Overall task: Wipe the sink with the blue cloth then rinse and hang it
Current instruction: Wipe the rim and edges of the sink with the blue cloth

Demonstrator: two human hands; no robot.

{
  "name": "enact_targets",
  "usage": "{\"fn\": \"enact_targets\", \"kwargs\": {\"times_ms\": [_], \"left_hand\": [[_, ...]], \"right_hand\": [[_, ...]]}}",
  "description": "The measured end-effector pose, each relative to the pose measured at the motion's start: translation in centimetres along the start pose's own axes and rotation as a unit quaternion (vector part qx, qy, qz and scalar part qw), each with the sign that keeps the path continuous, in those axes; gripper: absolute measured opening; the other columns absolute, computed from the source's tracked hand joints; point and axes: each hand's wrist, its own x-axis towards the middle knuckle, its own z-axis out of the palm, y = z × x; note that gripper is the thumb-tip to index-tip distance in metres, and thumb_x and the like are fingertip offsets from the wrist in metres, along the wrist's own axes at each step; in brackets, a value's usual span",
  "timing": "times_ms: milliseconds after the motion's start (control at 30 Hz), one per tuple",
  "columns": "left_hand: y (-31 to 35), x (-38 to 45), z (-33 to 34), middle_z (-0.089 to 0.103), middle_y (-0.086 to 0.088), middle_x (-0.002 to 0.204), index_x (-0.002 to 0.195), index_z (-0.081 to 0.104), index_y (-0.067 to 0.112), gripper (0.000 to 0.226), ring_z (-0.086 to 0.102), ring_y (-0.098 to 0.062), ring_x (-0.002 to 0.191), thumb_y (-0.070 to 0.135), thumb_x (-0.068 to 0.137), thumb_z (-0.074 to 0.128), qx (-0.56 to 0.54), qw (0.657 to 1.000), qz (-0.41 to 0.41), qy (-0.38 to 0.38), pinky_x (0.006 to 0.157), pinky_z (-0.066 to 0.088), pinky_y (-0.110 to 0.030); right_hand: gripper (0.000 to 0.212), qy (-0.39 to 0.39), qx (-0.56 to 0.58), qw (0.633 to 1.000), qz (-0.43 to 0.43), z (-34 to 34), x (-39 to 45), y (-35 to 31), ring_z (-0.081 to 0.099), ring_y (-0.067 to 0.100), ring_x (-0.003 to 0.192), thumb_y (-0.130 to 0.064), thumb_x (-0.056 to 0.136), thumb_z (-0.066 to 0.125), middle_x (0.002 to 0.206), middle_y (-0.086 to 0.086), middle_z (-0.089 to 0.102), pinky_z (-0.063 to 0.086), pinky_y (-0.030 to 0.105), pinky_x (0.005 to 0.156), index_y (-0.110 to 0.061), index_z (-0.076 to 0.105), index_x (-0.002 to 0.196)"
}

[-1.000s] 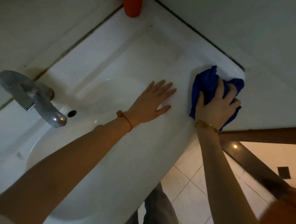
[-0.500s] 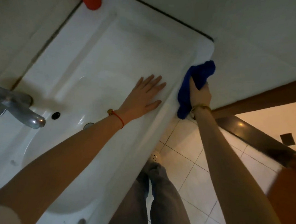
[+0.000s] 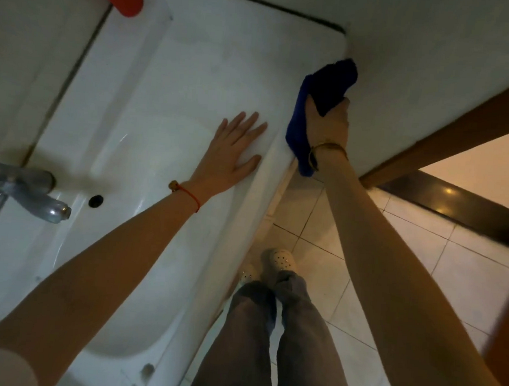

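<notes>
Left hand (image 3: pixel 235 152) flat, fingers spread, on white sink (image 3: pixel 195 68) ledge. Right hand (image 3: pixel 327 124) gripping blue cloth (image 3: pixel 323 92) against sink's far-right front edge.

There are no words, numbers, labels or signs to read anywhere in this picture.
</notes>
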Motion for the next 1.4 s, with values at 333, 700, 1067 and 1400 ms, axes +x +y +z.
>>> {"fn": "enact_targets", "kwargs": {"times_ms": [333, 700, 1067, 1400], "left_hand": [[-0.3, 0.0, 0.3, 0.023, -0.007, 0.164, 0.155, 0.031, 0.017, 0.059, 0.013, -0.026, 0.154, 0.042, 0.103, 0.040, 0.006, 1.000, 0.001, 0.015, 0.126, 0.002, -0.040], [-0.5, 0.0, 0.2, 0.024, -0.008, 0.164, 0.156, 0.030, 0.018, 0.061, 0.015, -0.027, 0.153, 0.043, 0.102, 0.042, 0.004, 1.000, 0.010, 0.010, 0.126, 0.004, -0.045], [-0.2, -4.6, 0.0, 0.026, -0.010, 0.163, 0.155, 0.032, 0.012, 0.058, 0.019, -0.027, 0.153, 0.039, 0.105, 0.042, -0.011, 0.999, 0.020, 0.029, 0.127, 0.009, -0.042], [0.7, -10.7, 0.3, 0.023, -0.010, 0.164, 0.156, 0.028, 0.012, 0.063, 0.016, -0.029, 0.153, 0.048, 0.104, 0.028, -0.031, 0.999, 0.028, -0.008, 0.126, 0.007, -0.042]], "right_hand": [[0.059, -0.033, -0.013, 0.999, -0.006, 0.8, -2.3, 2.0, 0.055, 0.018, 0.102, -0.046, 0.091, 0.057, 0.126, 0.009, 0.055, 0.041, 0.019, 0.081, -0.007, 0.040, 0.132], [0.057, -0.017, 0.010, 1.000, -0.013, 2.7, -7.9, 5.2, 0.055, 0.021, 0.108, -0.040, 0.089, 0.061, 0.127, 0.008, 0.052, 0.044, 0.029, 0.087, -0.010, 0.038, 0.131], [0.054, 0.004, 0.023, 1.000, -0.013, 1.9, -6.8, 2.7, 0.056, 0.015, 0.102, -0.036, 0.091, 0.062, 0.123, 0.005, 0.058, 0.041, 0.015, 0.078, -0.010, 0.040, 0.132], [0.043, -0.035, -0.011, 0.999, -0.006, 3.4, -15.2, 6.3, 0.049, 0.014, 0.093, -0.038, 0.094, 0.057, 0.107, 0.001, 0.053, 0.036, 0.020, 0.076, -0.012, 0.044, 0.125]]}}
